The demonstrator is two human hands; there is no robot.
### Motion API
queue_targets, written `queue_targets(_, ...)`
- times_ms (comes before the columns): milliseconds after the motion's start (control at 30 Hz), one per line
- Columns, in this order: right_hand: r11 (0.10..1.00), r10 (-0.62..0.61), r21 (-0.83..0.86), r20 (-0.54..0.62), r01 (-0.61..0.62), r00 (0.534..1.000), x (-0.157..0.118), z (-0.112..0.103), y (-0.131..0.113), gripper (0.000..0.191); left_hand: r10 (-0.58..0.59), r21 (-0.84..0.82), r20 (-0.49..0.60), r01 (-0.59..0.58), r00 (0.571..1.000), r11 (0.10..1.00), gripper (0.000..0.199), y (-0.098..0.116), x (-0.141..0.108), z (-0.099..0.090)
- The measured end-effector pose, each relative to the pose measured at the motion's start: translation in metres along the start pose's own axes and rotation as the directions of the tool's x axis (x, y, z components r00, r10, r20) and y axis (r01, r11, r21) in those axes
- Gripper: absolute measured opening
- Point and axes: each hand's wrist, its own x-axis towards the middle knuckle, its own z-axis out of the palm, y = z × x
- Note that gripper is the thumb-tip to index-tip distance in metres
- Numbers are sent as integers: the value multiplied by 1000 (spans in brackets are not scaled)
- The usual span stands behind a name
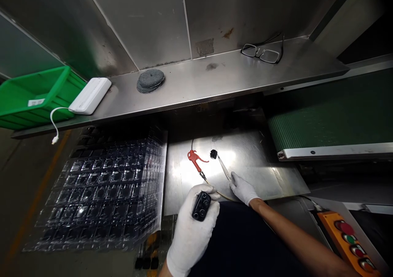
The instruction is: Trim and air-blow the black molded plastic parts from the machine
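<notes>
My left hand (pixel 193 223), in a white glove, is closed around a small black oval part (pixel 201 206) with round holes or buttons on its face. To the right, my right hand (pixel 242 187), also gloved, pinches the rear end of a thin silvery-white tool (pixel 224 168) that looks like tweezers. The tool's tip lies close to a small black piece (pixel 213 154) on the metal worktop (pixel 254 158). A red air gun (pixel 194 160) with a hose lies between that piece and my left hand.
Stacked clear trays (pixel 101 191) stand at the left. The metal shelf (pixel 190 84) holds grey round pads (pixel 150 80), eyeglasses (pixel 260 54) and a white device (pixel 91 96) beside a green bin (pixel 61 88). At right are a green conveyor (pixel 334 113) and an orange button box (pixel 346 240).
</notes>
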Motion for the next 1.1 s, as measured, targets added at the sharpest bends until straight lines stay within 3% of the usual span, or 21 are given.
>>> queue_targets(533,1000,19,-19,5,-19,1000,0,-2,-4,64,-127,-74,33,129,991,989,20,3,4,0)
queue_targets(1100,1000,10,-18,-7,-11,1000,1,0,-1,63,-135,-64,32,137,990,988,20,2,3,2)
